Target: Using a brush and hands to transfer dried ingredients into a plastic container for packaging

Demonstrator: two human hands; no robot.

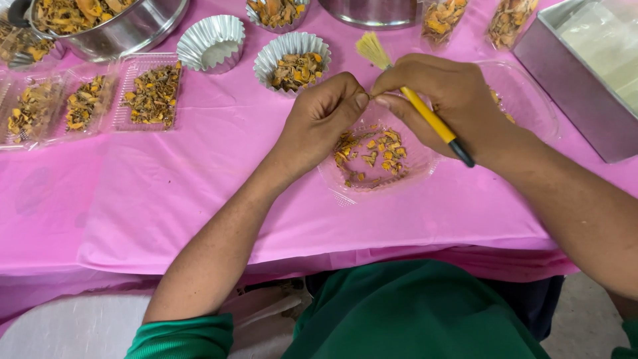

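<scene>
My right hand (446, 100) holds a small brush (425, 113) with a yellow handle, black tip and pale bristles pointing up to the left. My left hand (325, 113) is pinched shut, its fingertips meeting my right fingertips; whether a small piece lies between them I cannot tell. Both hands hover over a clear plastic tray (345, 186) on the pink tablecloth (199, 199). Dried orange-yellow pieces (372, 156) lie scattered in that tray.
A fluted foil cup (266, 63) of dried pieces and an empty one (212, 43) stand behind my left hand. Filled clear trays (149, 93) sit at the left, a steel bowl (139, 30) at top left, a metal box (571, 86) at right.
</scene>
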